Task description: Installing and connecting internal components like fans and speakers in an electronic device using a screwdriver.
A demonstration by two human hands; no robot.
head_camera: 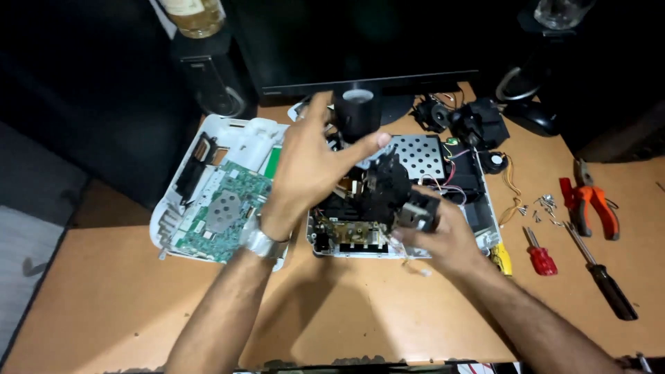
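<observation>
My bench [104,298] is a light brown wooden top, lit warmly from above. Beyond its far edge everything drops into darkness, with a black monitor [360,41] standing at the back. To my left, a grey floor [28,235] shows below the bench edge.

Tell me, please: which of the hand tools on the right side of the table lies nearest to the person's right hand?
The small red-handled screwdriver lies nearest the right hand. The long black-handled screwdriver and the orange pliers lie farther right.
</observation>
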